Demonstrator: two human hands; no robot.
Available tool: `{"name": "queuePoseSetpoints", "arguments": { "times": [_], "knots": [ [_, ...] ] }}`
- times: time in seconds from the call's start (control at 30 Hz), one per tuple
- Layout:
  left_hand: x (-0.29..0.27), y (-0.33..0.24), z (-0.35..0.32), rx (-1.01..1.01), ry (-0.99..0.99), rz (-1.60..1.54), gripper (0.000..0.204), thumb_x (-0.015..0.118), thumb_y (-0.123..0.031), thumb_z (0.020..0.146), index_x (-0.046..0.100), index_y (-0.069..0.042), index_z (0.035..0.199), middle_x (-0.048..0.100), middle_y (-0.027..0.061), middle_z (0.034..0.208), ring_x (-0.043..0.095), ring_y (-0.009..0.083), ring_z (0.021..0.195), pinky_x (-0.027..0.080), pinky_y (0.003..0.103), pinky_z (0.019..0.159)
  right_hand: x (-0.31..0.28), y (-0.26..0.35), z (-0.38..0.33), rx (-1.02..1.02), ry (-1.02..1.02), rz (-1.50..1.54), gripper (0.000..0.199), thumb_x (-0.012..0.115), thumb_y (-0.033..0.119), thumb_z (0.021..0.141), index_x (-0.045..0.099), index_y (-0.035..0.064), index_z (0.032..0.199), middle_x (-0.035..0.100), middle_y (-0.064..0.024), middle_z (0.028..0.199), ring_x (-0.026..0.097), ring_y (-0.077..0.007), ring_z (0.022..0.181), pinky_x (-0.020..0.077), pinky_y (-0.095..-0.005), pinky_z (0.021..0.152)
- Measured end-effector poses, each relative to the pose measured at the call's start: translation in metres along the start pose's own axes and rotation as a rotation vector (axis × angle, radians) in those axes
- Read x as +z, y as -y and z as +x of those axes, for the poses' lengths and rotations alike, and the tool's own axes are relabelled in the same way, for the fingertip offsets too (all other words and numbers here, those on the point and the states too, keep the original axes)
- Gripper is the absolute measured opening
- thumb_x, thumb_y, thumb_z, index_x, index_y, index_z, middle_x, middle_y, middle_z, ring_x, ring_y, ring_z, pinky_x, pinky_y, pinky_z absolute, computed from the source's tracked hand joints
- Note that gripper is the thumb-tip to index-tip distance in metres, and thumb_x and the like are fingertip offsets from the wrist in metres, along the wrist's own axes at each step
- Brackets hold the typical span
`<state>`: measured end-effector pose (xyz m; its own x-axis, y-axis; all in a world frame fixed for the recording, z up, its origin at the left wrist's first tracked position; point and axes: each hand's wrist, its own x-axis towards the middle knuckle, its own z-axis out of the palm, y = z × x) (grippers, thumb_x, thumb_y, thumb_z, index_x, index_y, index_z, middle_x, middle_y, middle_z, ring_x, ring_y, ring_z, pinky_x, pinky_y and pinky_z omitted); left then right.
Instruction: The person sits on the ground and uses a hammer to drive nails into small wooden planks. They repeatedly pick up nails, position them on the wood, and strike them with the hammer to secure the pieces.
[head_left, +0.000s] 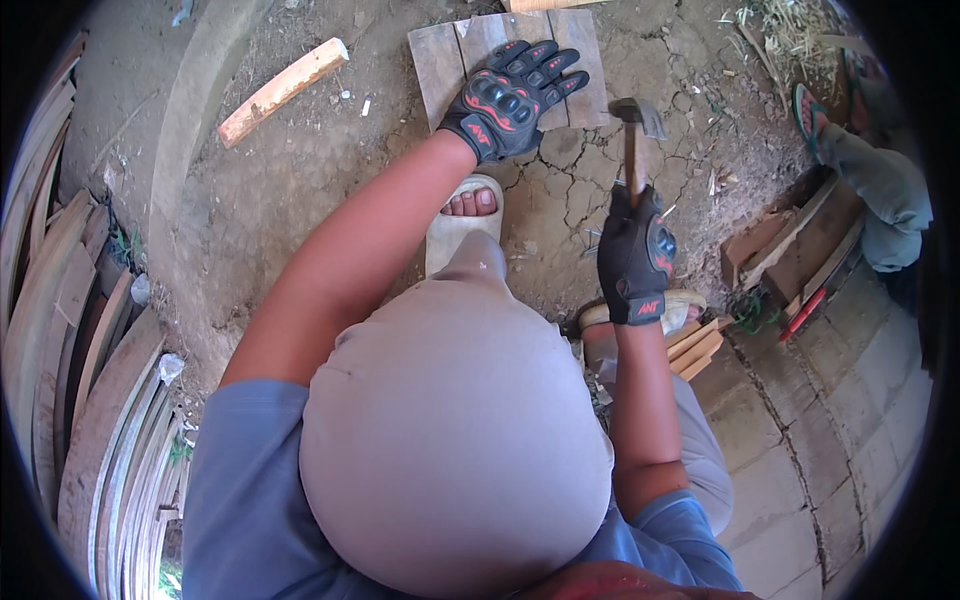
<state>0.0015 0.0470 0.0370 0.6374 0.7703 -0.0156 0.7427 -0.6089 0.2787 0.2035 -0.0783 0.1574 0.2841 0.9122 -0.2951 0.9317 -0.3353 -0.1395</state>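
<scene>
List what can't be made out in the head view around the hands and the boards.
- Wooden panel: middle hidden under left hand; any nails too small to tell.
- Hammer: lower handle hidden inside right hand.
- Ground by the feet: blocked by the knee.
- Second person: cut off by the rim.

wood offcut top L | plank stack L edge | sandal ctr | another person's sleeve R

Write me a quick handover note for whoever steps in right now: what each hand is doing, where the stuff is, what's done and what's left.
Left hand: gloved, spread flat on the wooden panel on the cracked dirt ground.
Right hand: gloved, gripping the hammer, head raised beside the panel.
Loose plank lies to the left.
Done: panel's boards lie side by side, pinned.
Left: any nailing; nails not clearly visible.
</scene>
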Motion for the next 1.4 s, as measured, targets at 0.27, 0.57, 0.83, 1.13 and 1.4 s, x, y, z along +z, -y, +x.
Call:
{"name": "queuePoseSetpoints", "arguments": {
  "times": [0.27, 0.57, 0.83, 1.13, 1.4],
  "knots": [
    [-0.001, 0.003, 0.000, -0.007, -0.006, -0.029, 0.095, 0.087, -0.037, 0.083, 0.043, -0.026, 0.167, 0.040, 0.0022, 0.174, 0.037, 0.0267, 0.161, 0.027, 0.049, 0.135, -0.018, -0.007, -0.015, -0.228, -0.350, 0.343, 0.024, 0.057, 0.025, 0.111, 0.063, 0.0022, 0.116, 0.069, -0.0226, 0.085, 0.069, -0.0463, 0.073, 0.0528, -0.0526, 0.065],
    [0.007, 0.002, -0.006, -0.031, -0.073, -0.113, 0.099, 0.087, -0.036, 0.081, 0.042, -0.018, 0.167, 0.044, 0.0040, 0.172, 0.041, 0.0270, 0.158, 0.029, 0.048, 0.134, -0.033, 0.003, -0.018, -0.084, -0.228, 0.476, 0.032, 0.052, 0.027, 0.114, 0.060, -0.0035, 0.118, 0.066, -0.0236, 0.089, 0.066, -0.0420, 0.077, 0.0505, -0.0506, 0.070],
    [0.006, 0.007, 0.004, 0.004, -0.074, -0.066, 0.100, 0.087, -0.036, 0.081, 0.041, -0.019, 0.168, 0.042, 0.0051, 0.173, 0.040, 0.0277, 0.159, 0.029, 0.048, 0.134, 0.001, 0.001, -0.011, 0.073, 0.007, 0.169, 0.026, 0.054, 0.027, 0.114, 0.058, 0.0009, 0.119, 0.066, -0.0229, 0.091, 0.065, -0.0403, 0.079, 0.0515, -0.0497, 0.073],
    [0.000, 0.002, 0.007, -0.004, -0.040, -0.088, 0.098, 0.086, -0.036, 0.083, 0.041, -0.019, 0.168, 0.042, 0.0055, 0.173, 0.040, 0.0287, 0.159, 0.028, 0.048, 0.134, 0.055, -0.033, -0.016, -0.081, -0.214, 0.264, 0.029, 0.056, 0.029, 0.112, 0.062, 0.0018, 0.122, 0.069, -0.0247, 0.089, 0.069, -0.0464, 0.076, 0.0540, -0.0531, 0.068],
    [0.006, 0.006, 0.004, -0.001, -0.077, -0.129, 0.098, 0.087, -0.037, 0.081, 0.043, -0.019, 0.167, 0.042, 0.0035, 0.173, 0.040, 0.0265, 0.159, 0.029, 0.047, 0.134, 0.003, -0.017, -0.034, -0.027, -0.257, 0.661, 0.031, 0.053, 0.031, 0.113, 0.063, 0.0029, 0.124, 0.071, -0.0209, 0.097, 0.068, -0.0390, 0.075, 0.0532, -0.0493, 0.069]
  ]
}}
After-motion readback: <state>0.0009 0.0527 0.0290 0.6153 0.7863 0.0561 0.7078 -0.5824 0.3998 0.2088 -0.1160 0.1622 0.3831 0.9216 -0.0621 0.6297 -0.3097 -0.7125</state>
